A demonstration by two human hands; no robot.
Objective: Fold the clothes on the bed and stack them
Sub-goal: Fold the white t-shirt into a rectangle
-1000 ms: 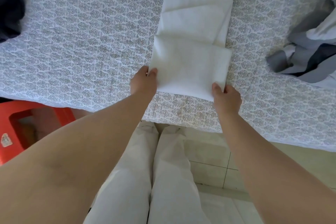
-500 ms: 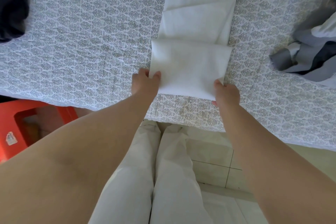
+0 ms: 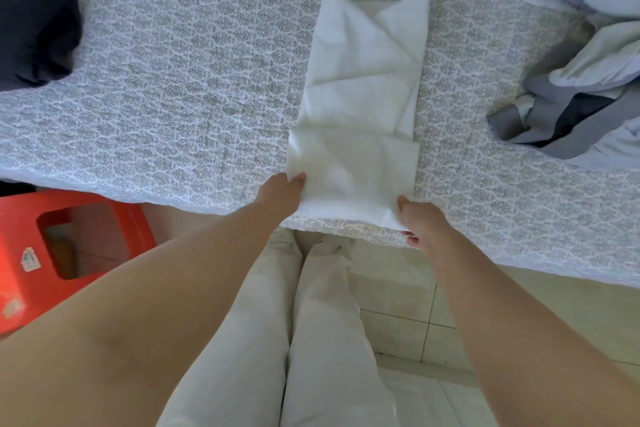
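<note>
- White garment [image 3: 360,114], folded into a long strip, lies lengthwise on the patterned bed [image 3: 194,87], its near end already doubled over once.
- Since a second ago that doubled end has slid nearer the bed's edge, so the hold has been reset for another fold.
- Left hand [image 3: 282,192] pinches the near-left corner; right hand [image 3: 420,224] grips the near-right corner.
- Grey clothes [image 3: 568,114] at right lie unfolded.
</note>
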